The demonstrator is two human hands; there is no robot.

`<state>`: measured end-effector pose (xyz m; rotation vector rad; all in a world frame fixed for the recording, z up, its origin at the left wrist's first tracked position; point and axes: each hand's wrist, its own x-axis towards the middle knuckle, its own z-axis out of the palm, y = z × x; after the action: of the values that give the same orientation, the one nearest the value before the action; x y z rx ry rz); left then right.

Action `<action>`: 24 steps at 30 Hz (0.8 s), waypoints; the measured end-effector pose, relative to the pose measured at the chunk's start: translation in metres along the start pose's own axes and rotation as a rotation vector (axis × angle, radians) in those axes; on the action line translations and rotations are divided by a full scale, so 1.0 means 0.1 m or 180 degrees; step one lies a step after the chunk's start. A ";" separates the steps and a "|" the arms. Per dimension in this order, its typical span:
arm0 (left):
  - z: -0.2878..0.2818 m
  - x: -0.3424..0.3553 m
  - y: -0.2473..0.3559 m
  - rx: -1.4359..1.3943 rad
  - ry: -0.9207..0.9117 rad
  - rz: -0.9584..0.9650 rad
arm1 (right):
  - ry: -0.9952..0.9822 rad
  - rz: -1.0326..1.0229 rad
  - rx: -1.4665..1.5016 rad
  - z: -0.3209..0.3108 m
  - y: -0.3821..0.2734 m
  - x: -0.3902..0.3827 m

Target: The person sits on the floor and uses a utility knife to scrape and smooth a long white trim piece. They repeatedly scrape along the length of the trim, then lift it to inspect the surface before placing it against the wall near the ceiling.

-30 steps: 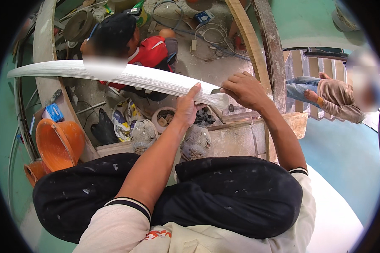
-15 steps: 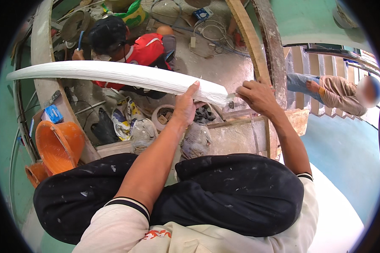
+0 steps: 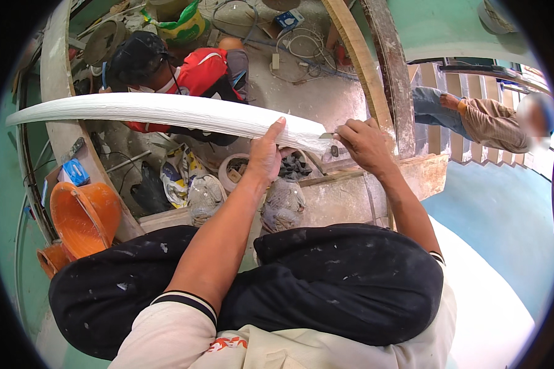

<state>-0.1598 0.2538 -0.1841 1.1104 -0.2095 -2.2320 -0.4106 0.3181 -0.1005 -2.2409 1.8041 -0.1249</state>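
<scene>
A long, curved white moulding (image 3: 166,112) with a rough grooved surface stretches across in front of me, from the far left to the middle. Near its right end, my left hand (image 3: 266,155) is wrapped around it, thumb on top. My right hand (image 3: 364,144) is closed in a pinch on a thin grey blade (image 3: 330,136) whose tip lies against the moulding's right end. The rest of the blade is hidden by the fingers. Just below that end a small dark piece (image 3: 334,150) shows; what it is I cannot tell.
Beyond the moulding, lower down, a co-worker in a red shirt (image 3: 203,61) bends over. Another person in a striped shirt (image 3: 489,120) is by the stairs at right. Wooden planks (image 3: 406,178) frame the opening, orange tubs (image 3: 83,215) stand at left, and buckets and bags lie below.
My right hand has turned and shifted slightly left, bringing the blade into view against the moulding's end. My left hand keeps its grip. The co-worker below has moved slightly left in view.
</scene>
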 end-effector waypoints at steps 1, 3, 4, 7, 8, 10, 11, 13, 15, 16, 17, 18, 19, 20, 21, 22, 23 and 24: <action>-0.01 0.00 0.01 0.0008 -0.0008 0.0003 | 0.0066 -0.0016 0.0014 0.05 -0.02 0.02; -0.02 -0.02 -0.02 0.0050 0.0055 0.0001 | -0.0003 0.0190 0.0118 0.10 0.02 -0.13; -0.01 -0.02 -0.02 0.0067 0.0079 0.0007 | -0.0072 0.0256 0.0163 0.09 0.04 -0.22; -0.03 -0.06 -0.02 0.0035 -0.0028 0.0019 | 0.0026 0.0394 0.0305 0.10 -0.01 -0.25; -0.02 -0.04 -0.02 0.0020 -0.0039 0.0029 | 0.0143 0.0379 0.0332 0.12 -0.02 -0.18; -0.02 0.00 0.00 -0.0011 -0.0052 0.0066 | 0.0210 0.0376 0.0388 0.15 -0.05 -0.16; -0.02 -0.02 -0.01 -0.0005 -0.0007 0.0033 | 0.0156 0.0396 0.0414 0.18 -0.06 -0.19; 0.00 -0.02 -0.01 0.0022 0.0078 -0.0002 | 0.0046 0.0453 0.0482 0.22 -0.05 -0.25; 0.00 -0.05 -0.01 -0.0011 0.0074 0.0021 | -0.0114 0.0567 0.0559 0.19 -0.04 -0.36; 0.01 -0.06 -0.02 -0.0029 0.0071 0.0019 | -0.0037 0.0566 0.0600 0.21 -0.04 -0.33; 0.00 -0.04 -0.01 -0.0008 0.0032 0.0011 | 0.0038 0.0565 0.0641 0.24 -0.03 -0.27; -0.01 -0.01 0.02 0.0006 -0.0008 0.0010 | 0.0112 0.0555 0.0676 0.23 -0.05 -0.23; -0.02 0.00 0.03 0.0019 -0.0047 0.0010 | 0.0100 0.0524 0.0658 0.25 -0.07 -0.24; -0.03 0.00 0.01 0.0019 -0.0045 0.0003 | 0.0087 0.0491 0.0638 0.27 -0.08 -0.26; -0.01 -0.01 0.01 0.0016 0.0009 0.0010 | 0.0091 0.0442 0.0631 0.29 -0.07 -0.24; 0.00 -0.04 -0.01 0.0013 0.0064 0.0017 | 0.0001 0.0484 0.0619 0.28 -0.06 -0.26; 0.02 -0.05 0.00 0.0010 0.0118 0.0024 | -0.0090 0.0526 0.0606 0.25 -0.04 -0.33; 0.02 -0.05 0.00 0.0026 0.0088 0.0020 | -0.0189 0.0591 0.0585 0.21 -0.06 -0.37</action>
<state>-0.1592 0.2560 -0.1793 1.1425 -0.2103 -2.2107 -0.4086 0.3584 -0.1155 -1.9236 1.8760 -0.1782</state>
